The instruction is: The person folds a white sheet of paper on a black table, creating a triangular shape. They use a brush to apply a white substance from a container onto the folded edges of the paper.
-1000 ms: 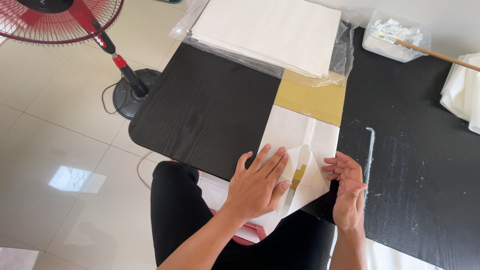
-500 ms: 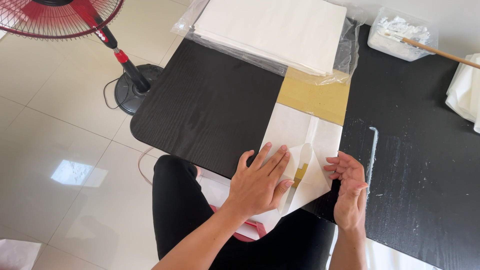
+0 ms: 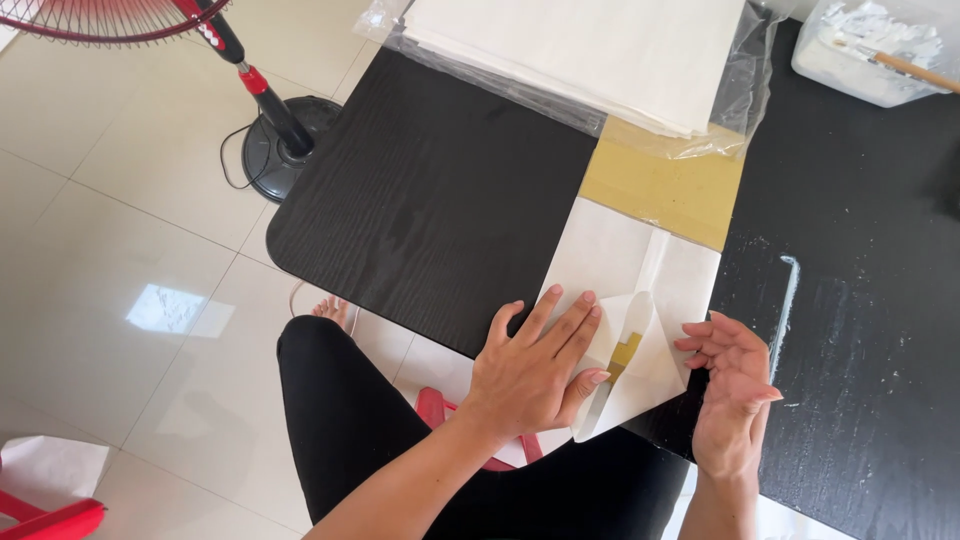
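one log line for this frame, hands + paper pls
left hand: flat on white paper sheet | right hand: open beside folded flap | surface: black table

Your left hand (image 3: 535,365) lies flat on the folded white paper sheet (image 3: 625,290) at the near edge of the black wooden table (image 3: 430,200). Your right hand (image 3: 735,390) sits just right of its raised flap. Behind the sheet lies the plastic-wrapped stack of white paper (image 3: 590,50); the clear plastic tub (image 3: 860,55) stands far right. The red pedestal fan (image 3: 250,90) stands on the floor, left of the table.
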